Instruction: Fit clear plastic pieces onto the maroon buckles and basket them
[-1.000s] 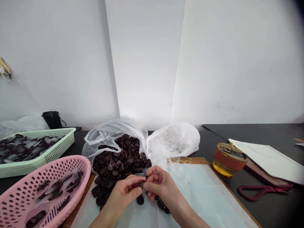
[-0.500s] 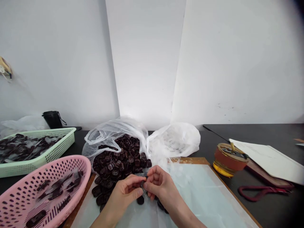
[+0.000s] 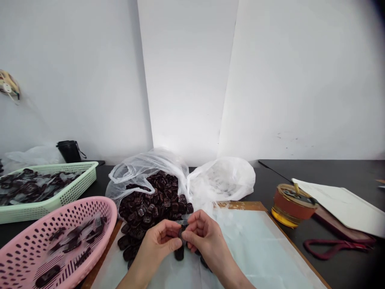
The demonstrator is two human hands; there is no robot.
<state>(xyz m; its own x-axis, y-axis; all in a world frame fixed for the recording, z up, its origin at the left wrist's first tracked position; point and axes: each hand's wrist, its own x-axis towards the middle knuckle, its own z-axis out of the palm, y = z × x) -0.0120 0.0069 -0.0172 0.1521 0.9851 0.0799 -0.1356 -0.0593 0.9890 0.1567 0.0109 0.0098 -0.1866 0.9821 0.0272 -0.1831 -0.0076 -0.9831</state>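
My left hand (image 3: 162, 243) and my right hand (image 3: 206, 239) meet over the pale sheet (image 3: 255, 245), both with thumb and fingers pinched together. Between their fingertips is a small dark brown piece (image 3: 181, 231), partly hidden by the fingers. A bit of clear plastic, seemingly a small bag (image 3: 184, 220), sticks up at my right fingertips. Just under the fingers another dark oblong piece (image 3: 179, 253) lies on the sheet. More are partly covered by my right hand. Left of and behind my hands spreads a heap of glossy dark brown pieces (image 3: 159, 196), spilling from a clear plastic bag (image 3: 132, 168).
A pink basket (image 3: 110, 224) and a green basket (image 3: 78, 186) at left hold bagged dark pieces. Behind my hands lies a white plastic bag (image 3: 231, 176). On the right are a tape roll (image 3: 293, 205), dark red scissors (image 3: 323, 249) and a white notebook (image 3: 343, 202). A black cup (image 3: 69, 151) stands back left.
The view has shifted slightly. My hands keep their pinch, nearly in the same place. More of the clear plastic shows above my fingers, and more of the loose piece below them.
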